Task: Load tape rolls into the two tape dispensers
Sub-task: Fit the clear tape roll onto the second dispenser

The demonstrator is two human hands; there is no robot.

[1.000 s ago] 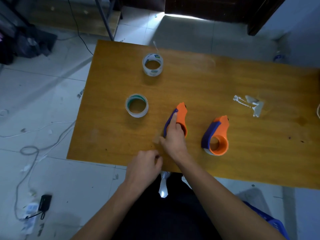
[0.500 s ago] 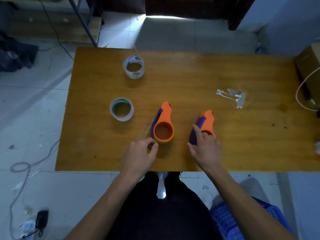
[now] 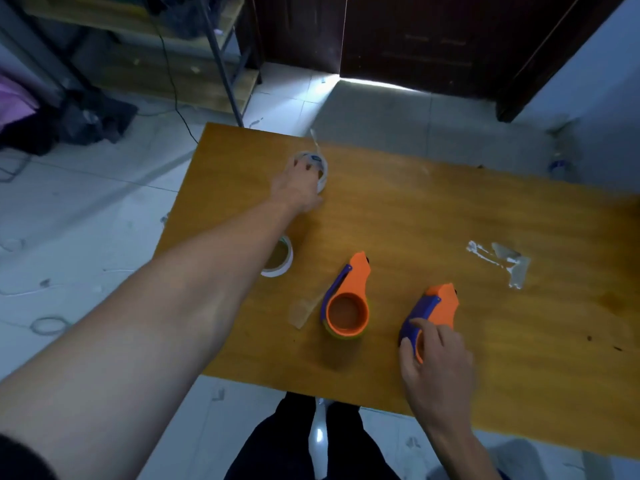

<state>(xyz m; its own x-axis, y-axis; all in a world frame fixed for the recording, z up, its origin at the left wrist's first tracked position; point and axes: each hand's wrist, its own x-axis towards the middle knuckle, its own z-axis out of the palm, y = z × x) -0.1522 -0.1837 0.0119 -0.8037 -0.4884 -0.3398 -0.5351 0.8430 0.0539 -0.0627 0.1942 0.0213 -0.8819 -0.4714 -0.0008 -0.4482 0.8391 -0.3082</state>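
A wooden desk [image 3: 450, 216] fills the middle of the view, its orange-brown top running from the near left corner out to the right edge. Across its left side the left forearm stretches out far, and the left hand [image 3: 298, 185] lies over the far tape roll [image 3: 320, 164], a clear roll near the desk's back left edge; the fingers curl onto its rim, touching it, though whether they have closed tight on it cannot be told. A loose strip of tape stands up from that roll. Under the left forearm, closer in, the near tape roll [image 3: 282, 261] lies flat on the desk, half hidden by the arm, with a white outer face and a greenish inner ring.

Near the front edge, the right hand [image 3: 434, 355] rests on the right dispenser [image 3: 436, 310], orange with a blue side piece; the fingers are spread over its round end and the thumb sits at its left side, so the hand holds it loosely against the desk. Just to its left, well apart from both hands, the left dispenser [image 3: 348, 299] lies on its side with the open orange ring facing up. A short piece of clear tape [image 3: 304, 311] lies flat beside that ring. Off to the right sits a crumpled tape scrap [image 3: 502, 261]
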